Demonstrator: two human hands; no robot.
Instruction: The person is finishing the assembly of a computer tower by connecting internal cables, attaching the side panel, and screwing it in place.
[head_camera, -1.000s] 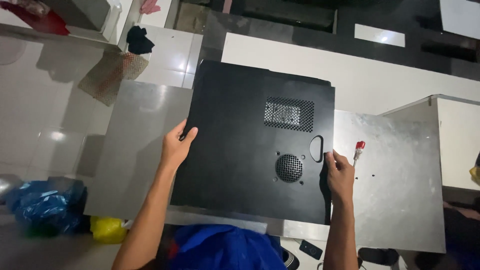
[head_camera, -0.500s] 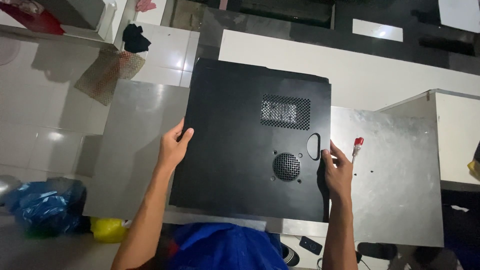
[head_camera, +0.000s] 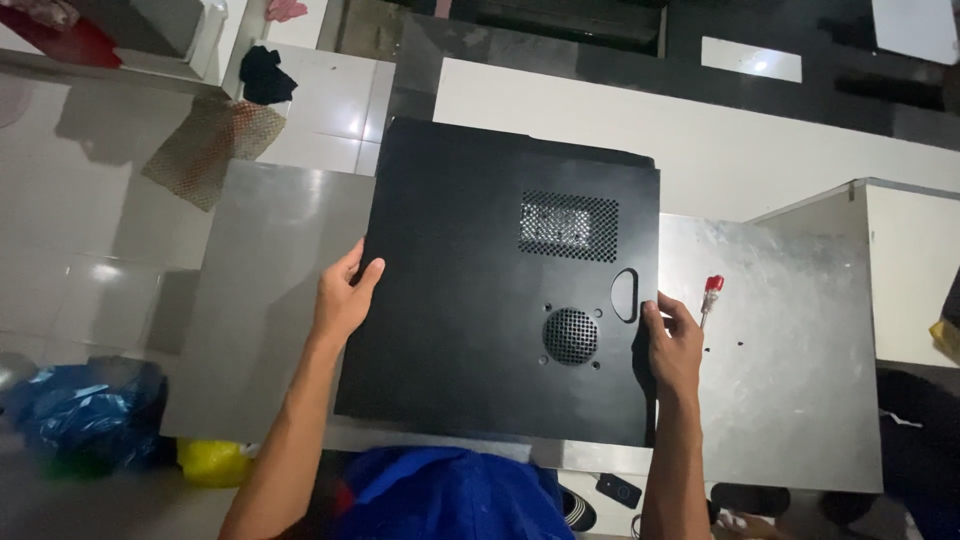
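Panel handling step: left hand (head_camera: 342, 300) and right hand (head_camera: 676, 345), fingers clamped on opposite edges, hold the black side panel (head_camera: 480, 320) at frame centre above the grey metal sheet (head_camera: 790, 360); lowering likely demands level, even support.

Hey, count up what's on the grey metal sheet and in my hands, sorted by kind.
Black vented panel, held by left hand and right hand: 1
Red-handled screwdriver: 1
Grey metal sheet underneath: 1
Total: 3

A glossy white tiled floor (head_camera: 90, 250) is seen under dim light. Left of it a blue plastic bag (head_camera: 75, 415) is lying; a grey metal sheet (head_camera: 800, 350) is spread to its right.
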